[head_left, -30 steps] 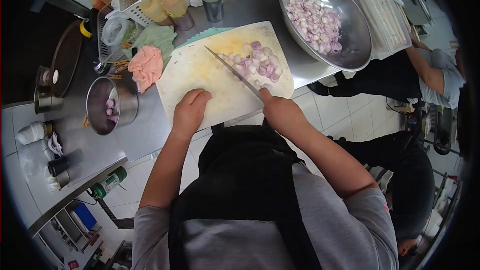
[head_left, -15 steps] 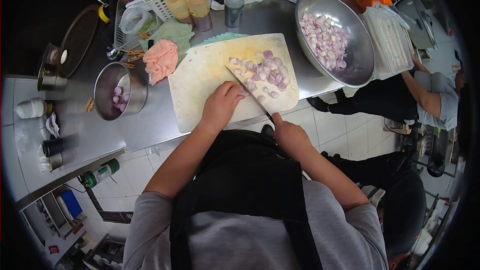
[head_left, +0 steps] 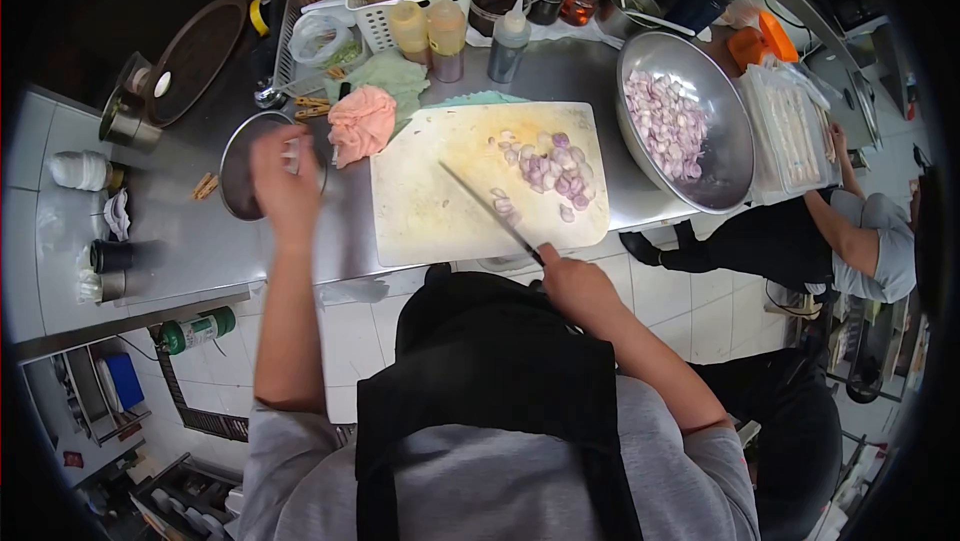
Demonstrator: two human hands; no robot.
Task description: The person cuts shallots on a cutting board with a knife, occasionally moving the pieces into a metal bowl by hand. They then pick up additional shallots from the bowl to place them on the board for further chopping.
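Note:
My left hand [head_left: 286, 177] is over the small steel pot [head_left: 236, 203] at the left, blurred by motion; its fingers look bent, and what they hold, if anything, cannot be made out. The pot's contents are mostly hidden. My right hand [head_left: 577, 283] grips the handle of a knife [head_left: 492, 211], whose blade slants across the white cutting board [head_left: 430, 229]. Sliced shallots [head_left: 556, 169] lie on the board's right half, a few slices beside the blade. To the right, a large steel bowl [head_left: 735, 156] holds many cut shallots [head_left: 664, 121].
A pink cloth [head_left: 362, 125] and a green cloth [head_left: 393, 76] lie behind the board's left corner. Squeeze bottles [head_left: 510, 45] and a white basket [head_left: 370, 19] stand at the back. A plastic container [head_left: 790, 131] and another person [head_left: 862, 226] are at the right.
My left hand has left the board and moved left to the pot. The knife stays in my right hand over the board. The whole view has shifted somewhat.

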